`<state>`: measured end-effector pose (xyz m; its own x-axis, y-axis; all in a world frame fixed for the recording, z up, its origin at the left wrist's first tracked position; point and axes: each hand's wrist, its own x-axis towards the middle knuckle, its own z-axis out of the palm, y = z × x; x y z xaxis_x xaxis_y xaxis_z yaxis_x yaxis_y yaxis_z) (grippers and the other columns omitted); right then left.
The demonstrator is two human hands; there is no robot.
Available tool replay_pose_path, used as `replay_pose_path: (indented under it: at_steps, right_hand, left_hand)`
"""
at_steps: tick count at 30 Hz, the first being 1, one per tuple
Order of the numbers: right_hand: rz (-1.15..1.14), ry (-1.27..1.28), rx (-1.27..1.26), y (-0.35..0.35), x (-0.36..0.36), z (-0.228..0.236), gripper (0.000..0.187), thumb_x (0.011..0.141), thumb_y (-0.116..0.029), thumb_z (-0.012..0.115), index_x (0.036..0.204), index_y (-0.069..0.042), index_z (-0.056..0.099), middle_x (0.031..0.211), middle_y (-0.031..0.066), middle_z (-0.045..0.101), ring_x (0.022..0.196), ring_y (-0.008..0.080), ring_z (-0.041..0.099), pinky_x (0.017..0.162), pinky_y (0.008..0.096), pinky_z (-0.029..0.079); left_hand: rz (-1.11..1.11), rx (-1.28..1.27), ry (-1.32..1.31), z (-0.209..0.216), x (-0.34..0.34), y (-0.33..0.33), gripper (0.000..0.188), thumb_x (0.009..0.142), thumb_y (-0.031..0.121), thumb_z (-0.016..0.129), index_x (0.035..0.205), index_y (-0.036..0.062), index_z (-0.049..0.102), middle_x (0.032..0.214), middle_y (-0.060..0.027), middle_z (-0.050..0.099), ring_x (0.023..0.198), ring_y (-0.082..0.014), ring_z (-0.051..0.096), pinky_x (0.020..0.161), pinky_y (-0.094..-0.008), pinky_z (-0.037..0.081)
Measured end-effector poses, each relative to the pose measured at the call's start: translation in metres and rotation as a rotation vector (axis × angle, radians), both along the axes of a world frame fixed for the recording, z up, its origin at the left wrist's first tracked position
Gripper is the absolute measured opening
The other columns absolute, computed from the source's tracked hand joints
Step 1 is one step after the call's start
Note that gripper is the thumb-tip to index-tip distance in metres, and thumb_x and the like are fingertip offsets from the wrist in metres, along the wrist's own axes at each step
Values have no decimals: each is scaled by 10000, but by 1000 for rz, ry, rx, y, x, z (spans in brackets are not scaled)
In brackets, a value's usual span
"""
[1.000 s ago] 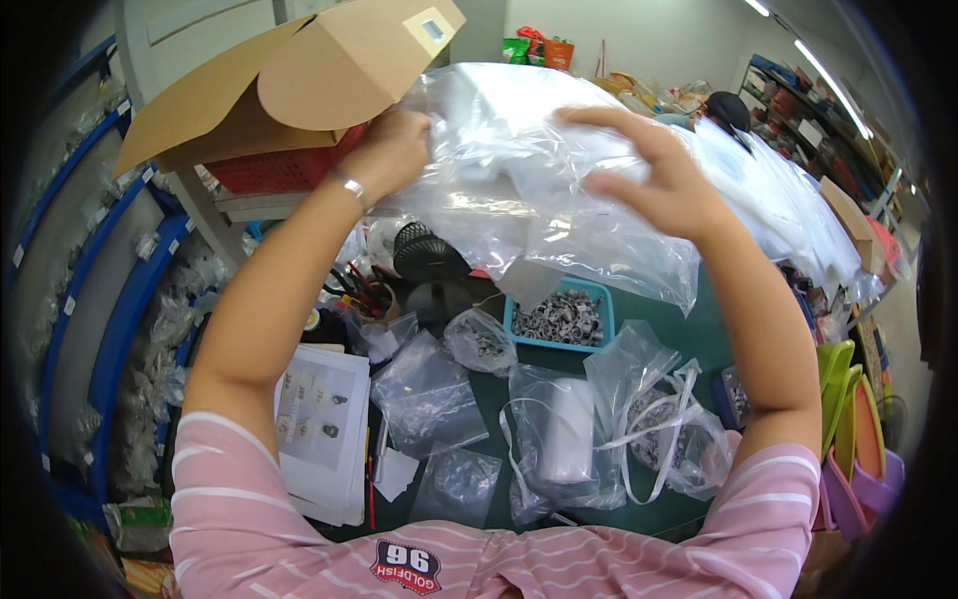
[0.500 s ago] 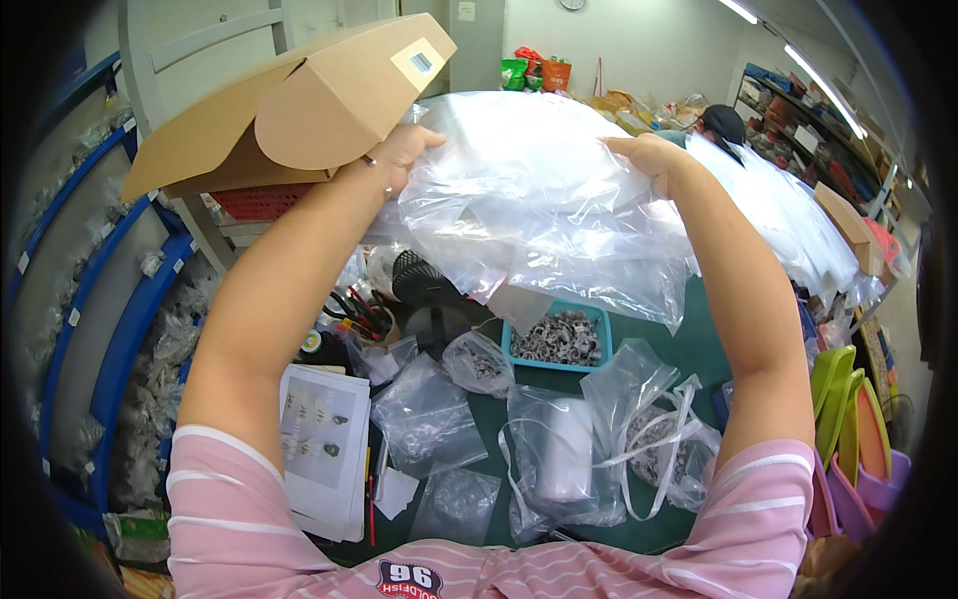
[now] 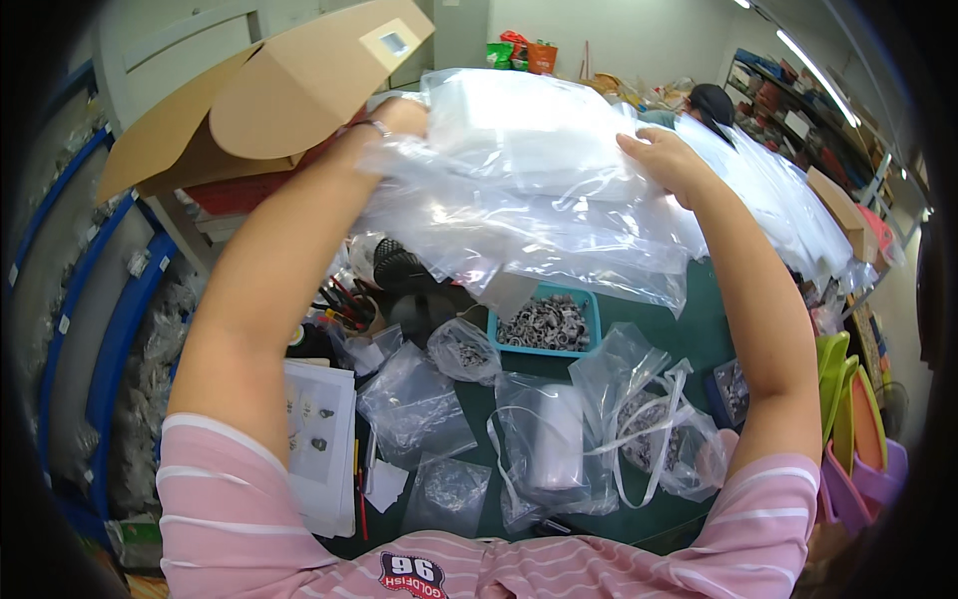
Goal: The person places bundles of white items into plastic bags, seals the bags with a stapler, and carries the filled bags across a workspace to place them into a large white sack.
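A large stack of clear plastic bags (image 3: 524, 150) is held up in front of me, its loose lower edges hanging over the table. My left hand (image 3: 403, 116) grips its left side; plastic covers part of the wrist, and the fingertips are hidden. At the right side my right hand (image 3: 663, 162) is closed on the stack, thumb on top and the other fingers mostly hidden. Below the hanging plastic, a blue tray (image 3: 544, 349) holds many small grey parts. Nearer me lie a white roll in a clear bag (image 3: 559, 439) and a strapped bag of grey parts (image 3: 649, 429).
An open cardboard box (image 3: 299, 100) stands beside my left forearm, above a red crate (image 3: 235, 195). Printed sheets (image 3: 317, 449) and flat clear bags (image 3: 414, 404) lie on the green table. Blue racks (image 3: 130, 339) line the left; green and purple bins (image 3: 848, 409) stand right. Another person (image 3: 711, 105) is beyond.
My left hand has shifted up and farther behind the plastic, whose left edge now falls across my wrist. The right hand still holds its side. The whole view has shifted slightly.
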<state>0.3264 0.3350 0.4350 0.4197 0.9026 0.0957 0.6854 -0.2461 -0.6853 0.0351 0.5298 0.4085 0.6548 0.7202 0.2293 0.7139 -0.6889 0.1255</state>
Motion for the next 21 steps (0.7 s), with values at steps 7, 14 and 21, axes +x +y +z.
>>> replay_pose_path:
  at_steps: [7, 14, 21]
  right_hand:
    - [315, -206, 146, -13, -23, -28, 572, 910, -389, 412, 1341, -28, 303, 1369, 136, 341, 1276, 243, 294, 1040, 309, 225]
    - [391, -35, 342, -68, 44, 7, 478, 866, -232, 492, 1284, -22, 394, 1320, 140, 405, 1225, 225, 368, 1016, 345, 284]
    - [449, -919, 203, -133, 17, -60, 845, 602, -224, 767, 1328, -178, 335, 1371, 140, 311, 1276, 298, 282, 1023, 507, 212]
  left_hand:
    - [112, -109, -186, 43, -17, -56, 260, 766, 151, 552, 964, -11, 599, 870, -154, 623, 793, -276, 594, 706, -340, 453]
    - [-515, 497, -22, 23, 14, -218, 783, 717, 385, 659, 1319, 26, 312, 1315, -187, 380, 1267, -303, 312, 1044, -477, 167]
    - [-397, 589, -64, 5, 34, -186, 407, 748, 171, 614, 1115, 15, 531, 1053, -157, 581, 1022, -310, 535, 874, -388, 408]
